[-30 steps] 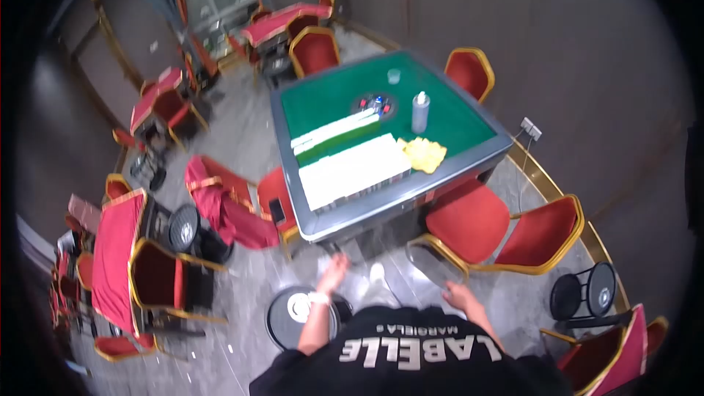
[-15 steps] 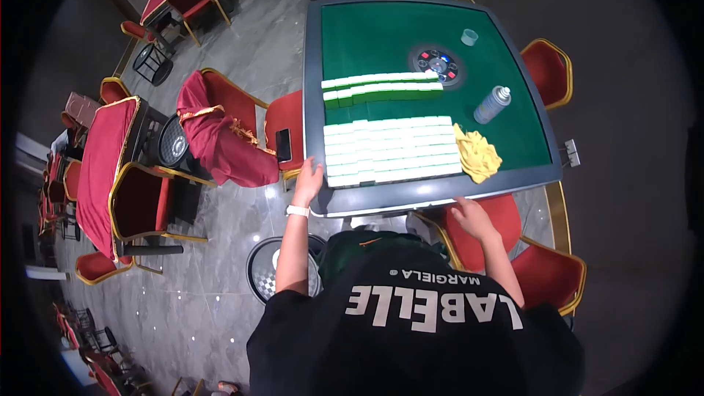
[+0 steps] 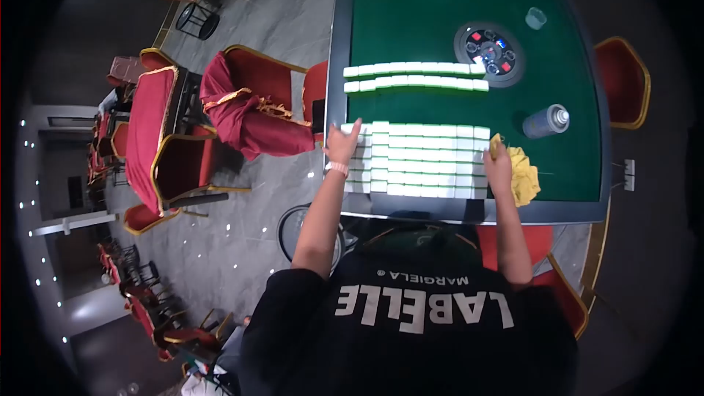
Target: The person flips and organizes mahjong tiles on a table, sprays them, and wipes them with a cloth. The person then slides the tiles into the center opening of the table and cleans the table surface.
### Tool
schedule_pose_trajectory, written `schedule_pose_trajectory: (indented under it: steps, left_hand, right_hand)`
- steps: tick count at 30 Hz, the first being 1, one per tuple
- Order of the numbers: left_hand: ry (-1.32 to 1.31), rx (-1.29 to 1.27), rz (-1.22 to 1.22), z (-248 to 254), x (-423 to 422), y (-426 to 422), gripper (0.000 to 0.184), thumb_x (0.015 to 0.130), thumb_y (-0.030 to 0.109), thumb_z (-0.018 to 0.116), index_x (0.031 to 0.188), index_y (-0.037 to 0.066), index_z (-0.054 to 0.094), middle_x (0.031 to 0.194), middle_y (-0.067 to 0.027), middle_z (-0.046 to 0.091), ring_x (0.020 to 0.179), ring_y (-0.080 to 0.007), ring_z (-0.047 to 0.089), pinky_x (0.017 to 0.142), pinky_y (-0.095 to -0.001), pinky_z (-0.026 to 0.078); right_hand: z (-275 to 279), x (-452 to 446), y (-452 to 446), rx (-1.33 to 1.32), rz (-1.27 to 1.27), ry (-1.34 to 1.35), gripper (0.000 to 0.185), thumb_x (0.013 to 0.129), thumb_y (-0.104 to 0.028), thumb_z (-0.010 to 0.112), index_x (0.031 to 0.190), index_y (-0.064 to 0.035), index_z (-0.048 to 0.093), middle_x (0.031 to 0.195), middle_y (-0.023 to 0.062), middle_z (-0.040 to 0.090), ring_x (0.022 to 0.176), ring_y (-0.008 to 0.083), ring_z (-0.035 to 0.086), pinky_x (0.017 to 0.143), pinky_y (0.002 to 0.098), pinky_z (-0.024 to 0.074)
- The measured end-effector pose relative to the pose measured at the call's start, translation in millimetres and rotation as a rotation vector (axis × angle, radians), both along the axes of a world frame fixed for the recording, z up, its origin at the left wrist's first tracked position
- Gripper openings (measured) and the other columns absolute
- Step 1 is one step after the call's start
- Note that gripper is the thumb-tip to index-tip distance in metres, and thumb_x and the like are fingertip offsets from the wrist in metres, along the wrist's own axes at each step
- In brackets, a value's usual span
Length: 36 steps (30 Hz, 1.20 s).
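Observation:
Several rows of white and green mahjong tiles [image 3: 425,161] lie side by side near the front edge of the green-topped table [image 3: 440,0]. At the left end of this block rests my left hand [image 3: 342,144], fingers apart, touching the tiles. My right hand [image 3: 498,168] is at the block's right end, fingers apart, between the tiles and a crumpled yellow cloth [image 3: 524,180]. Two more tile rows [image 3: 416,77] stand farther back, below the round centre panel [image 3: 490,54].
On the table's right side stand a spray can [image 3: 545,122] and a small clear cup [image 3: 536,18]. A red chair with a draped red cloth [image 3: 257,121] is at the left. A round black stand [image 3: 312,238] sits on the floor by the front edge.
The view has moved in over the table. Both hands have risen from below the table's edge to the two ends of the tile block.

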<state>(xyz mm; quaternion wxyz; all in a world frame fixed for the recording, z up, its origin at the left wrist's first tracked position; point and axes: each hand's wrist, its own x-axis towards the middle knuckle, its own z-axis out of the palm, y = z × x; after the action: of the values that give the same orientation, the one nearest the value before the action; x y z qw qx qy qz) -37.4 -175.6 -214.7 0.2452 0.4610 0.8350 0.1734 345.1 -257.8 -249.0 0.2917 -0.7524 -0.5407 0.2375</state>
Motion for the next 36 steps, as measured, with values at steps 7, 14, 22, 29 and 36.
schedule_pose_trajectory:
  steps: [7, 14, 22, 29, 36]
  left_hand:
    - [0.213, -0.205, -0.041, 14, 41, 6, 0.125, 0.056, 0.072, 0.067, 0.145, 0.010, 0.005, 0.122, -0.0307, 0.043, 0.121, -0.0413, 0.040, 0.102, -0.0656, 0.002]
    - [0.286, -0.228, -0.068, 12, 44, 12, 0.126, 0.056, 0.069, 0.070, 0.145, 0.009, 0.005, 0.116, -0.0300, 0.045, 0.114, -0.0410, 0.044, 0.100, -0.0685, 0.003]
    - [0.343, -0.204, -0.083, 8, 43, 30, 0.126, 0.056, 0.073, 0.067, 0.145, 0.007, 0.007, 0.112, -0.0305, 0.048, 0.110, -0.0428, 0.046, 0.101, -0.0661, 0.007]
    - [0.387, -0.298, -0.067, 10, 52, 44, 0.118, 0.060, 0.081, 0.054, 0.145, 0.013, 0.011, 0.123, -0.0331, 0.043, 0.120, -0.0434, 0.040, 0.099, -0.0601, 0.020]
    - [-0.139, 0.075, 0.145, -49, 2, 47, 0.094, 0.076, 0.056, 0.061, 0.141, 0.001, 0.020, 0.117, -0.0245, 0.051, 0.107, -0.0336, 0.051, 0.094, -0.0436, 0.034]
  right_hand:
    - [14, -11, 66, -0.276, -0.107, -0.039, 0.086, 0.072, -0.059, 0.062, 0.126, 0.0059, 0.045, 0.106, 0.0264, 0.060, 0.102, 0.0364, 0.058, 0.093, 0.0439, 0.0406]
    - [25, -35, 81, -0.333, -0.111, -0.053, 0.098, 0.064, -0.045, 0.077, 0.134, 0.0053, 0.030, 0.099, 0.0259, 0.061, 0.092, 0.0381, 0.060, 0.083, 0.0444, 0.0458]
    - [35, -36, 104, -0.248, -0.151, -0.053, 0.086, 0.062, -0.038, 0.080, 0.125, -0.0038, 0.032, 0.111, 0.0259, 0.048, 0.090, 0.0437, 0.058, 0.076, 0.0452, 0.0493]
    - [43, -37, 108, -0.290, -0.195, -0.020, 0.077, 0.068, -0.039, 0.076, 0.123, -0.0062, 0.033, 0.114, 0.0266, 0.043, 0.089, 0.0440, 0.057, 0.077, 0.0465, 0.0485]
    - [-8, -10, 97, -0.142, -0.307, 0.295, 0.068, 0.079, -0.035, 0.066, 0.130, -0.0042, 0.033, 0.092, 0.0189, 0.059, 0.086, 0.0353, 0.060, 0.078, 0.0395, 0.0476]
